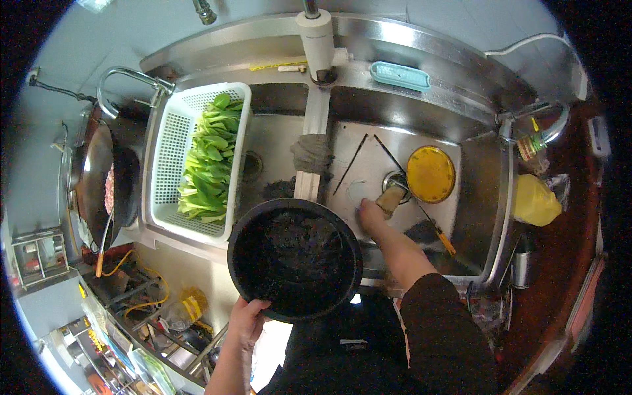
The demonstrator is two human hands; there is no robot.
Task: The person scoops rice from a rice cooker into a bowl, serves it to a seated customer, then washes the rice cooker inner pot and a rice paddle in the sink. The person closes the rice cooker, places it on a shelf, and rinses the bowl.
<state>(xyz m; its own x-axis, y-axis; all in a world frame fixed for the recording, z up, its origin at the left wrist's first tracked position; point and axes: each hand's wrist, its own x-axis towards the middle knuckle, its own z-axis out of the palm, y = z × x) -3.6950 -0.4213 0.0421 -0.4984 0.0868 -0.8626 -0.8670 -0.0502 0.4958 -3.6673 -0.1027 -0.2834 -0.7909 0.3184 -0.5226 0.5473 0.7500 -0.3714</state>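
My left hand (249, 313) grips the near rim of a round black pan (296, 256), tilted above the sink's front edge. Its dark inside looks wet. In the right sink basin (345, 197), my right hand (373, 217) reaches down beside a tan, cylinder-like object (391, 200) near the drain. Its fingers are partly hidden, so whether they grip that object is unclear. Two dark chopsticks (351, 163) lie apart on the basin floor. A round amber lid or dish (430, 174) rests at the right, with a thin wooden-handled utensil (446, 242) below it.
A white plastic basket (165, 158) of leafy greens (212, 158) stands over the left basin. A grey rag (312, 155) drapes the divider. At the far left is a wok (94, 173) holding minced meat. Taps (160, 86) and a teal tray (400, 76) border the sink.
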